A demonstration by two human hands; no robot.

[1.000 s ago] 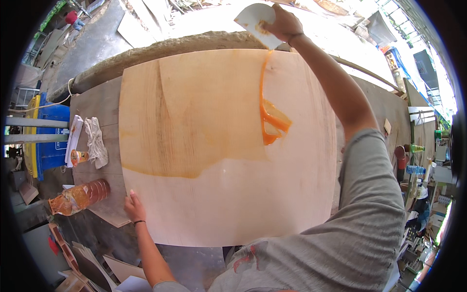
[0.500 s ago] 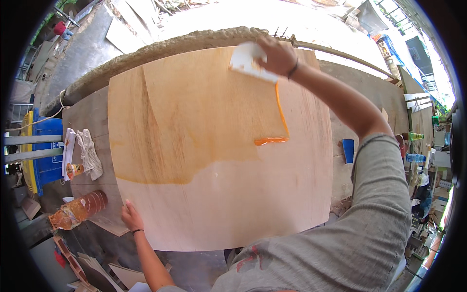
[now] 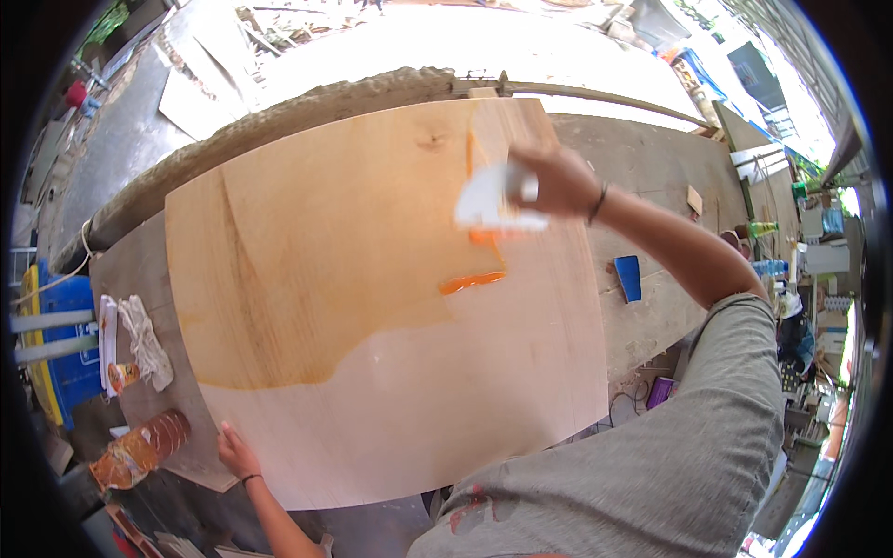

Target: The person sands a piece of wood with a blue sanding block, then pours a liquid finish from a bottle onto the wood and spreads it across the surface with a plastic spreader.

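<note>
A large plywood board [image 3: 391, 418] lies in front of me, its far left part stained amber and its near part pale. My right hand [image 3: 558, 181] is closed on a white flat spreader [image 3: 486, 193], slightly blurred, which lies against the board's far right part. Wet orange liquid [image 3: 482, 236] shows along the spreader's near edge. A separate orange bead [image 3: 472, 282] of it lies nearer to me. At the board's near left edge, my left hand [image 3: 239, 453] is closed on the edge, with some fingers hidden.
Under the board is a worn wooden tabletop [image 3: 642, 167]. On it sit a blue flat piece [image 3: 628, 279] to the right, and a white cloth [image 3: 144, 339] and an orange cup [image 3: 121, 377] to the left. A bottle of amber liquid [image 3: 144, 448] lies near left.
My right hand has drawn the spreader toward me, from the board's far edge along the orange line, spreading much of that line. My left hand stays at the edge. The whole view has shifted somewhat.
</note>
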